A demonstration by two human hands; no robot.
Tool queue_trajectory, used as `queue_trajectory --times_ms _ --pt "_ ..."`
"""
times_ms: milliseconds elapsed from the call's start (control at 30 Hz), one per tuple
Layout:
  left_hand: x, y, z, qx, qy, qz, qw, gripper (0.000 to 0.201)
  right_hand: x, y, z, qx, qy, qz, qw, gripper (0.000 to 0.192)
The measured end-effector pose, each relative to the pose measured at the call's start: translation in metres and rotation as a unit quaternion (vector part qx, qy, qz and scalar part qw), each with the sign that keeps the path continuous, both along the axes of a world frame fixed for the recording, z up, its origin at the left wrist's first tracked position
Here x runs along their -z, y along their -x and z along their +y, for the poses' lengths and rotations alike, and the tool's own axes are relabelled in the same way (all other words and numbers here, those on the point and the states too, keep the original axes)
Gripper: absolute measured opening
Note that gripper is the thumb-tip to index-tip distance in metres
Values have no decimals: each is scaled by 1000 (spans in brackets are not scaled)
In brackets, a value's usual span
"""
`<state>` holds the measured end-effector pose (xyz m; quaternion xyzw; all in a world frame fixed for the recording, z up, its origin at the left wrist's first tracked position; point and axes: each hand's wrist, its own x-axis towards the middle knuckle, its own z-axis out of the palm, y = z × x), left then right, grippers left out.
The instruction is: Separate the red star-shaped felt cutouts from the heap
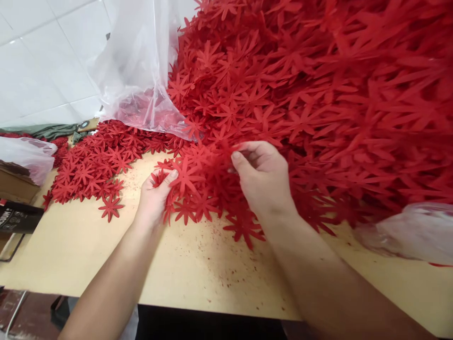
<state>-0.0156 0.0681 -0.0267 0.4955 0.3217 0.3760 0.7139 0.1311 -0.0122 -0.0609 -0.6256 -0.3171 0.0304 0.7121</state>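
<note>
My left hand (pixel 155 197) is closed, its thumb pressing on a red flower-shaped cutout (pixel 185 176) with several long petals. More cutouts lie under and around those fingers. My right hand (pixel 267 178) is in a pinch at the lower edge of a large heap of red flower cutouts (pixel 255 99). A blurred red cutout (pixel 228 153) shows at its thumb and fingertips. Between and below the hands, loose cutouts (pixel 205 204) overlap on the pale tabletop (pixel 177 269). One cutout (pixel 244 227) lies just below my right hand.
A smaller pile of red cutouts (pixel 92 165) spreads at the left, with a single cutout (pixel 111 208) apart from it. A clear plastic bag (pixel 138 61) stands behind. Another plastic bag (pixel 414 231) lies at the right. A cardboard box (pixel 16 184) is at the left edge.
</note>
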Motion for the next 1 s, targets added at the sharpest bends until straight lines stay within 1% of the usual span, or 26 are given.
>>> queue_trajectory --times_ms 67,100,133,167,200,233,300,367,400,433,467,533,567,633,667,700,733,767,833,900,933,1000 --pt "2 0 1 1 -3 8 1000 31 -1 -2 -2 39 10 -86 996 27" --pt "3 0 1 3 -6 10 1000 30 -3 0 -3 46 25 -136 989 34" --pt "3 0 1 5 -6 10 1000 29 -6 3 -5 43 41 -182 981 38" --pt "4 0 1 6 -5 8 1000 28 -9 8 -6 29 55 -214 975 38" --pt "4 0 0 9 -2 6 1000 28 -12 15 -7 4 63 -224 973 35" --pt "4 0 -1 12 2 4 1000 27 -13 21 -7 -32 63 -207 976 31" --pt "4 0 -2 23 8 3 1000 27 -14 34 -5 -126 51 -118 984 26" --pt "4 -1 -4 36 12 5 999 29 -11 41 -1 -212 47 -27 976 22" --pt "4 -1 -5 43 13 8 999 30 -9 42 0 -232 49 -2 972 19" --pt "4 -1 -5 47 14 11 999 31 -7 41 2 -231 51 9 972 16" --pt "5 -1 -5 50 14 14 999 31 -5 37 2 -209 52 9 976 13" --pt "6 -1 -2 53 21 19 998 33 -3 26 2 -119 49 -17 992 8" --pt "6 -1 0 58 31 21 998 35 -2 19 2 -67 50 -44 996 11" --pt "7 0 4 68 68 23 995 40 -3 11 0 18 61 -124 990 27" --pt "8 0 6 71 89 22 993 42 -4 10 -2 44 70 -171 982 36" --pt "8 0 7 72 107 19 991 44 -5 12 -3 54 78 -219 971 42" --pt "8 0 7 69 121 15 990 46 -6 17 -4 45 83 -264 960 44" --pt "8 0 8 65 130 10 989 46 -8 24 -5 18 84 -299 951 45" --pt "7 0 7 58 140 0 989 46 -9 39 -6 -62 78 -336 937 45" --pt "7 0 5 54 144 -3 988 45 -9 51 -6 -123 79 -333 931 47" --pt "7 -1 5 54 145 -1 988 45 -8 55 -6 -136 84 -319 934 44" --pt "7 -1 3 53 144 3 988 45 -7 56 -6 -149 91 -272 946 26"
